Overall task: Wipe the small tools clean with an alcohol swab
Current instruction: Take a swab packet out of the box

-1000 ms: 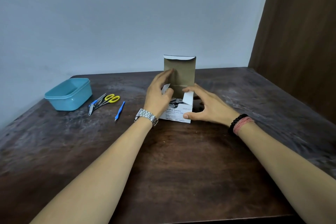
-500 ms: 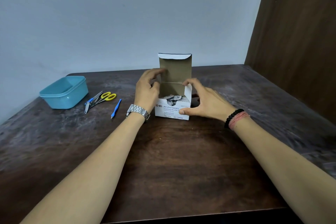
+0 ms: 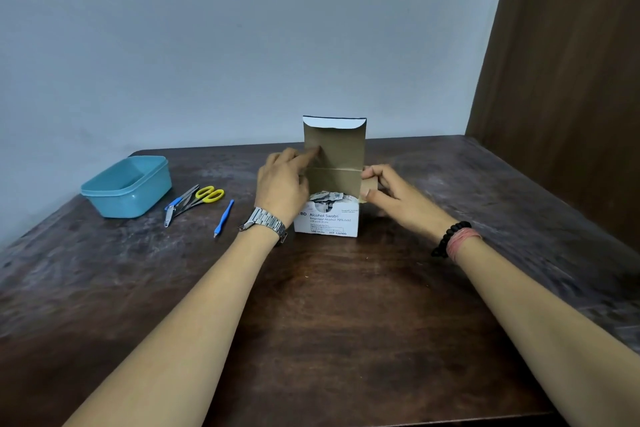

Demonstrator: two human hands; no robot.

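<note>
A white alcohol swab box (image 3: 327,222) stands at the middle of the table with its lid flap upright and several foil swab packets (image 3: 329,199) showing inside. My left hand (image 3: 282,184) is at the box's left side, its index finger touching the lid's inner face. My right hand (image 3: 391,196) pinches the box's right side flap between thumb and fingers. To the left lie yellow-handled scissors (image 3: 204,196), a nail clipper with a blue part (image 3: 175,206) and a thin blue tool (image 3: 224,218).
A teal plastic tub (image 3: 128,187) sits at the back left near the wall. The dark wooden table (image 3: 329,322) ends at a near edge below my forearms. A brown panel (image 3: 571,80) stands to the right.
Both side flaps have been folded outward, opening the box fully. My right hand moved from the box's front corner to its right flap. My left hand shifted to the left side and lid.
</note>
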